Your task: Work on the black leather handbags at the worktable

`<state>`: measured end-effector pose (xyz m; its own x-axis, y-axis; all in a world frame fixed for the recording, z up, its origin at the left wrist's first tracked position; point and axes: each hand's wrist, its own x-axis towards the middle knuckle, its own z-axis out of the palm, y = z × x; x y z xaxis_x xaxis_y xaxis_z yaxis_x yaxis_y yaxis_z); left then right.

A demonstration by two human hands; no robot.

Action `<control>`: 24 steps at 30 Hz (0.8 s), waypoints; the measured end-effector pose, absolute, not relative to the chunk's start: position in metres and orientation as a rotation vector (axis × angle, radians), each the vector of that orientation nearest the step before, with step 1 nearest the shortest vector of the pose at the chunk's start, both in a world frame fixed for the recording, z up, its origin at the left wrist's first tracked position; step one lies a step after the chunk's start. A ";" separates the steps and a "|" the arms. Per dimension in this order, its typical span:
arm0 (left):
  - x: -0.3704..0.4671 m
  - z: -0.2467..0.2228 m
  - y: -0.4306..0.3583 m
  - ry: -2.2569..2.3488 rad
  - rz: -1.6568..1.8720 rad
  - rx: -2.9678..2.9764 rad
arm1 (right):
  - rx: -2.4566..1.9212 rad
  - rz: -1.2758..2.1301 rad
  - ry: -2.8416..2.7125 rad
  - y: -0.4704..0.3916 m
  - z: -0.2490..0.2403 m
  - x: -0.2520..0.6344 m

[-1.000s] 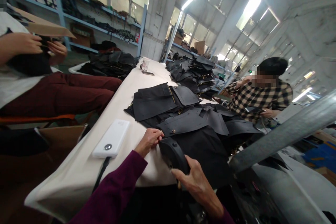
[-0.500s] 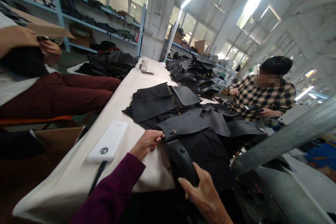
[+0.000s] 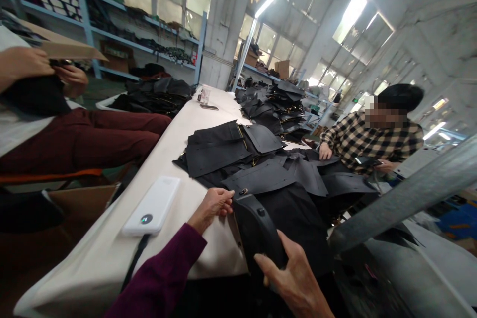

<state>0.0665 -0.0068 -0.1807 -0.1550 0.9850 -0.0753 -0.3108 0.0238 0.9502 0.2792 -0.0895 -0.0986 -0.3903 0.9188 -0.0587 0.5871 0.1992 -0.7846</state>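
Note:
My right hand (image 3: 296,276) is closed round the lower end of a curved black leather piece (image 3: 257,221), thumb on one side and fingers on the other. A small dark fitting shows near its upper edge. At the piece's upper left corner, my left hand (image 3: 213,207) is closed in a pinch; the fingertips hide exactly how much they hold. Just above lies a flat black leather panel (image 3: 261,176) with a small metal fitting. Black cloth (image 3: 294,223) spreads to the right of the held piece, and more black panels (image 3: 216,151) are stacked beyond.
A white power bank (image 3: 152,206) with a black cable rests on the pale table (image 3: 112,258) at left. A grey metal pole (image 3: 406,194) slants across the right. One person (image 3: 383,129) is at right, another person (image 3: 93,131) sits at left. Black pieces (image 3: 276,104) are heaped farther back.
The person at right has brought a hand down onto the black pieces. A light now shows on the power bank's round display. My hands keep nearly the same places and grips.

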 end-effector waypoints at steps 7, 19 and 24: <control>0.073 -0.179 0.003 0.794 1.374 0.712 | -1.498 0.881 -2.089 -0.086 -0.097 0.304; 0.076 -0.173 -0.004 0.785 1.437 1.015 | -1.459 0.801 -2.100 -0.076 -0.085 0.292; 0.074 -0.181 -0.002 0.854 1.398 1.087 | -1.452 0.894 -2.044 -0.075 -0.091 0.283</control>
